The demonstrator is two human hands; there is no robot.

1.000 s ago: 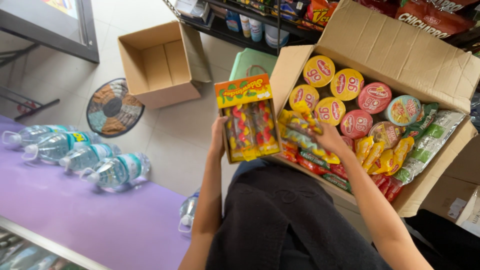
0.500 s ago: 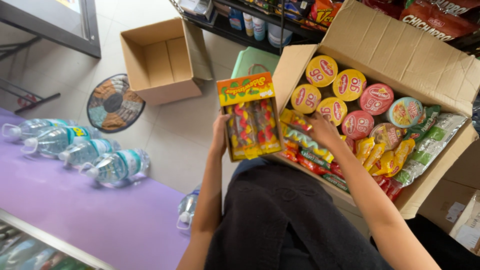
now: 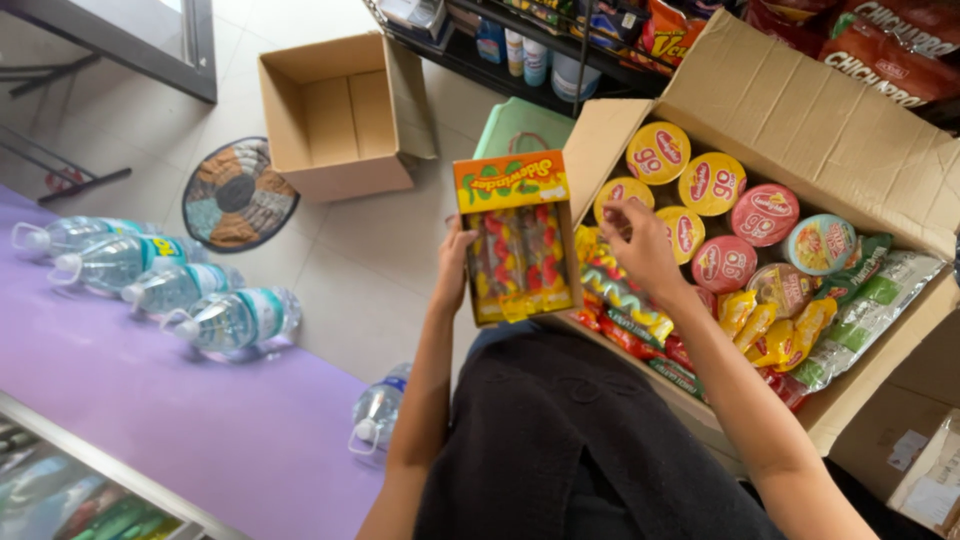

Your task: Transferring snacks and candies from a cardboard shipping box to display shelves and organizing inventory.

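Observation:
My left hand [image 3: 455,262] grips the left edge of an orange and yellow candy display box [image 3: 516,238] with a clear window, held upright over the floor. My right hand [image 3: 640,243] hovers with loosely curled fingers over a big open cardboard box [image 3: 800,110] on my lap, just above colourful snack packets [image 3: 625,300]. Round yellow and pink lidded cups [image 3: 712,184] fill the far side of that box, and green and yellow bags [image 3: 860,300] lie to the right.
An empty cardboard box [image 3: 335,115] and a round patterned mat [image 3: 238,193] sit on the tiled floor. Several water bottles [image 3: 170,285] lie on a purple counter [image 3: 150,410]. One more bottle [image 3: 378,412] stands by my knee. Shelves of goods [image 3: 560,40] run behind.
My right hand has lifted a little off the snack packets and moved toward the candy box. The candy box stays held in my left hand.

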